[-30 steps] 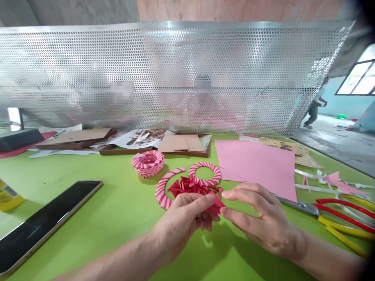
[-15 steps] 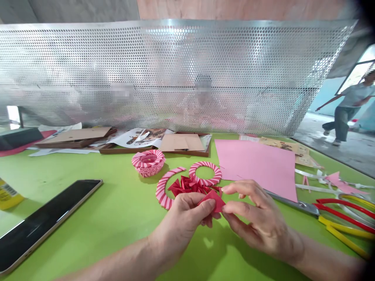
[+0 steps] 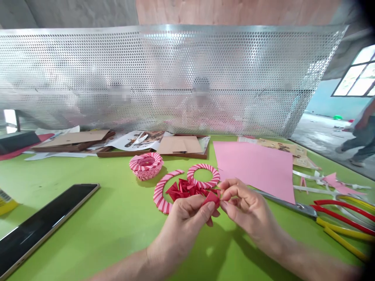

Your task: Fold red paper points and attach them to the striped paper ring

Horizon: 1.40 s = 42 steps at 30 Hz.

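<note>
My left hand [image 3: 190, 218] is closed on a small folded piece of red paper [image 3: 211, 198], thumb on top. My right hand [image 3: 246, 205] pinches at the right edge of the same red paper, its fingertips close together. Just behind the hands lies a cluster of folded red paper pieces [image 3: 183, 189], partly hidden by my left hand. A curved pink-and-red striped strip [image 3: 159, 191] lies left of the cluster. Behind it sits a striped paper ring [image 3: 203, 175]. A small round pink paper basket [image 3: 145, 167] with a striped rim stands farther left.
To the right are a pink paper sheet [image 3: 254, 166] and scissors [image 3: 304, 208] with red and yellow handles. A phone [image 3: 49, 224] and a yellow container [image 3: 6, 203] lie left. Brown trays [image 3: 125, 153] line the back before a perforated metal screen [image 3: 164, 78]. A person [image 3: 363, 134] is at far right.
My right fingers have drawn together onto the paper's right edge. The red paper looks smaller between the hands. The walking person has moved toward the right edge of view.
</note>
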### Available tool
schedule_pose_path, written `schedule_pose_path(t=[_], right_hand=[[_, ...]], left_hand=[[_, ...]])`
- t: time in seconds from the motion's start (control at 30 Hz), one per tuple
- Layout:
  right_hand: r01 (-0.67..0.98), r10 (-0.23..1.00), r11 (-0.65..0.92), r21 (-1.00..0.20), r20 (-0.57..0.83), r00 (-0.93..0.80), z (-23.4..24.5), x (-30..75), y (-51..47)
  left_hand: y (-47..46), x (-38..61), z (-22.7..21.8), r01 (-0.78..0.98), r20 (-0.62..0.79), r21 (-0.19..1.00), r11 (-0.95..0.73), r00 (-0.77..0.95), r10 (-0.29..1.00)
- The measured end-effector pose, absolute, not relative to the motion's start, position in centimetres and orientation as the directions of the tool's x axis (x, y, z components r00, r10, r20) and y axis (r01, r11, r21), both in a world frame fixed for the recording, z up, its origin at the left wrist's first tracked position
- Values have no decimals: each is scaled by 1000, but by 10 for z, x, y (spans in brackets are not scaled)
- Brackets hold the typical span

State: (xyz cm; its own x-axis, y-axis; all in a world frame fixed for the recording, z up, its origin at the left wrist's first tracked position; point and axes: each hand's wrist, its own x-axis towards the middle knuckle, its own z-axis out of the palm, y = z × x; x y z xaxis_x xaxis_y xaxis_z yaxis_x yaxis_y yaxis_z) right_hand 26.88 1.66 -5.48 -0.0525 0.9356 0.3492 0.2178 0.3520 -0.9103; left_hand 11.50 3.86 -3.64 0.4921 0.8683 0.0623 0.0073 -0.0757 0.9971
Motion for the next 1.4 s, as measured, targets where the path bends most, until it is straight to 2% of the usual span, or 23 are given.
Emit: schedule_pose_path(t=[0.13, 0.3, 0.37, 0.43, 0.57, 0.67, 0.77, 0.97, 1.1, 1.23, 1.4], right_hand=[[95, 961, 271, -958, 262, -92, -56, 270, 18], [136, 973, 192, -972, 170, -155, -56, 271, 19], [199, 968, 233, -952, 208, -139, -55, 272, 19], [280, 946, 323, -904, 304, -113, -55, 272, 19], [423, 837, 529, -735, 536, -115, -52, 273, 17], [480, 763, 609, -632, 632, -136, -52, 275, 16], [503, 732, 636, -585, 664, -153, -51, 276, 17], [551, 762, 607, -572, 616, -199, -49, 278, 13], [509, 788, 595, -621, 575, -219, -48, 278, 12], [402, 848, 527, -748, 493, -194, -48, 275, 15], [156, 954, 268, -951, 239, -181, -51, 272, 17]], left_hand=[[38, 114, -36, 82, 86, 986, -144, 489, 868], [40, 112, -35, 105, 78, 983, -149, 492, 867], [41, 111, -36, 61, 62, 992, -106, 496, 866], [43, 110, -39, 1, 36, 999, -43, 510, 859], [46, 109, -45, -106, -5, 992, 71, 525, 851], [47, 109, -46, -136, -10, 986, 94, 522, 853], [46, 108, -46, -132, -5, 987, 88, 529, 849], [44, 109, -41, -108, 2, 992, 64, 526, 850], [43, 109, -37, -53, 32, 999, -5, 520, 854], [42, 108, -35, 32, 64, 995, -95, 529, 846], [40, 108, -35, 70, 84, 987, -147, 554, 828]])
